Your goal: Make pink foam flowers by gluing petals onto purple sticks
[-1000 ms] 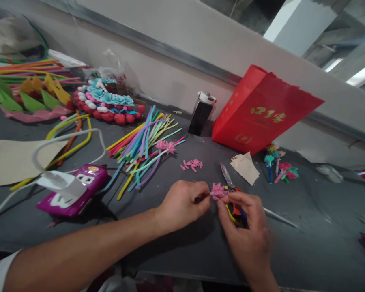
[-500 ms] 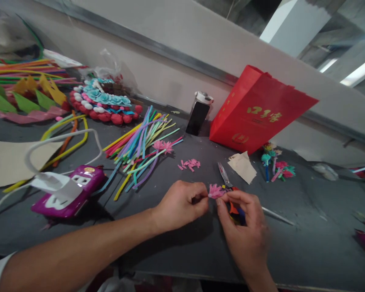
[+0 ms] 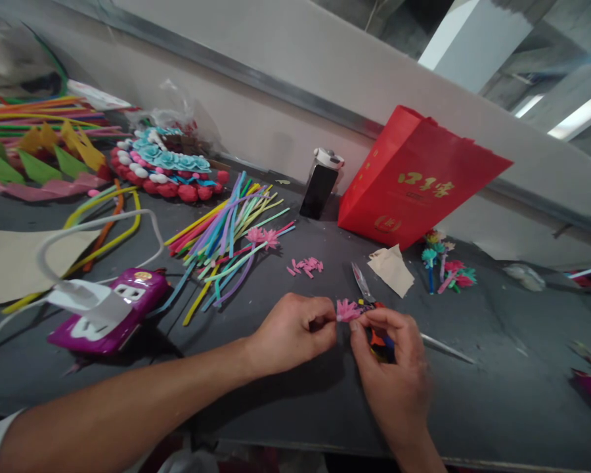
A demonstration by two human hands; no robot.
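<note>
A small pink fringed flower (image 3: pixel 347 310) is held between both hands above the dark table. My left hand (image 3: pixel 295 330) pinches its left end with thumb and fingertips. From the other side, my right hand (image 3: pixel 393 345) has its thumb and forefinger closed on the flower's right edge. Behind the right hand lies a pair of scissors (image 3: pixel 362 281), partly hidden by the fingers, beside something orange and blue that I cannot make out. Small cut pink pieces (image 3: pixel 306 266) lie scattered beyond the left hand. Two finished-looking pink flowers (image 3: pixel 262 238) rest by the pipe cleaners (image 3: pixel 226 240).
A red paper bag (image 3: pixel 418 180) and a bottle (image 3: pixel 321 182) stand against the wall. Beige paper (image 3: pixel 393 270) and small colourful flowers (image 3: pixel 457 276) lie to the right. At left are a purple power strip (image 3: pixel 113 315) with a white cable and a decorated headpiece (image 3: pixel 170 167).
Hardly anything differs. Both hands keep their pinch on the pink flower, and the whole view has shifted very slightly.
</note>
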